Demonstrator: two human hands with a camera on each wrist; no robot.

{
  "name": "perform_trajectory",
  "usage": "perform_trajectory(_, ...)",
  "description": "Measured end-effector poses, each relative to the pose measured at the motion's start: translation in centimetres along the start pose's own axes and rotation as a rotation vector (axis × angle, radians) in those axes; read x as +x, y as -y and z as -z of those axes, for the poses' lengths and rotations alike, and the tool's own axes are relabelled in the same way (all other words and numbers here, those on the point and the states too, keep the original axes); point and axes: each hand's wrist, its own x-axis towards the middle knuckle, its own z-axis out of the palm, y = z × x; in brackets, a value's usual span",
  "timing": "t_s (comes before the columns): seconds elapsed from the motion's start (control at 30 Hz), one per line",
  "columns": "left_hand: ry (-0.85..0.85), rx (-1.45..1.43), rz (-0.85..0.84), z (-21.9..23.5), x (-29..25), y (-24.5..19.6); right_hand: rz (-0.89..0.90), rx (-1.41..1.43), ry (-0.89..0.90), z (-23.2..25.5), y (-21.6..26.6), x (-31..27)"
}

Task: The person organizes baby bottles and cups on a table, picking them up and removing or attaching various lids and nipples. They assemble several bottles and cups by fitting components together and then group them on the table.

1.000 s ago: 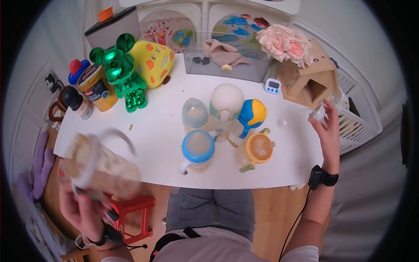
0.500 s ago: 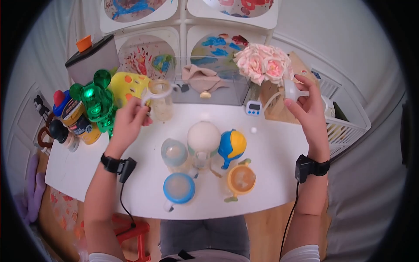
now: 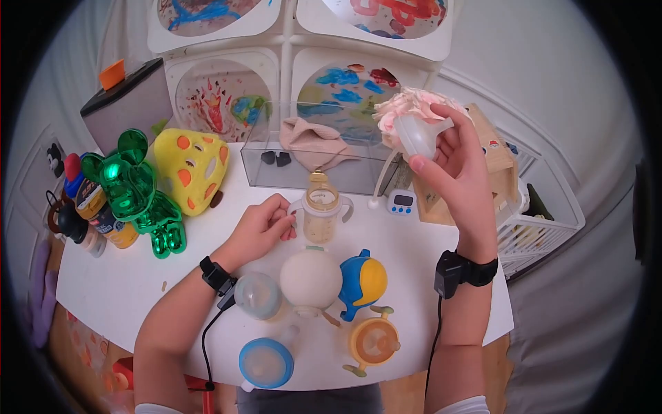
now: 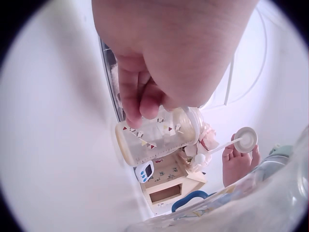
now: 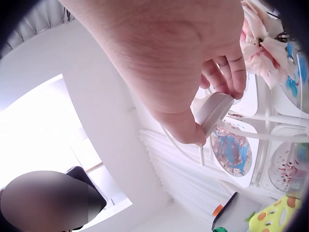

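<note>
Near the back of the white table (image 3: 207, 303), my left hand (image 3: 258, 231) grips one grey side handle of a clear baby bottle (image 3: 319, 226). This bottle stands upright with its top off, and the left wrist view shows small printed flags on its wall (image 4: 147, 140). Raised at the right, my right hand (image 3: 460, 165) pinches a white bottle nipple top (image 3: 416, 136) between thumb and fingers. A thin straw with a white weighted end (image 3: 373, 203) hangs from the top. In the right wrist view the collar (image 5: 215, 112) sits between thumb and fingertips.
Before my arms stand a white-domed bottle (image 3: 310, 279), a pale-capped bottle (image 3: 258, 295), a blue-lidded cup (image 3: 266, 363), a blue-yellow cup (image 3: 363, 281) and an orange cup (image 3: 374, 341). Behind are a clear box (image 3: 276, 176), timer (image 3: 400, 202), wooden house (image 3: 500, 179) and green bear figure (image 3: 131, 190).
My left hand has brought the bottle from the left side to the middle of the table's back. My right hand has lifted the nipple top with its straw from the right edge.
</note>
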Motion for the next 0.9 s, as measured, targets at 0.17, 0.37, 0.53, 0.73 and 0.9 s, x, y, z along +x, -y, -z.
perform_trajectory(0.17,0.050,-0.019,-0.016,-0.2,0.2,0.3,0.022,0.035,0.030,-1.4,-0.2,1.2)
perform_trajectory(0.37,0.079,-0.140,-0.005,-0.5,0.3,2.0,0.049,0.009,0.108,-2.8,-2.2,1.4)
perform_trajectory(0.53,0.094,-0.302,0.061,-0.6,0.0,2.0,0.074,-0.015,0.113,-3.6,-2.5,1.6)
perform_trajectory(0.73,0.117,-0.208,0.087,-0.4,-0.2,2.2,0.112,-0.111,0.100,-3.9,-3.2,1.5)
perform_trajectory(0.9,0.099,-0.287,0.088,-0.6,-0.1,2.2,0.098,-0.189,0.118,-4.0,-3.4,1.2)
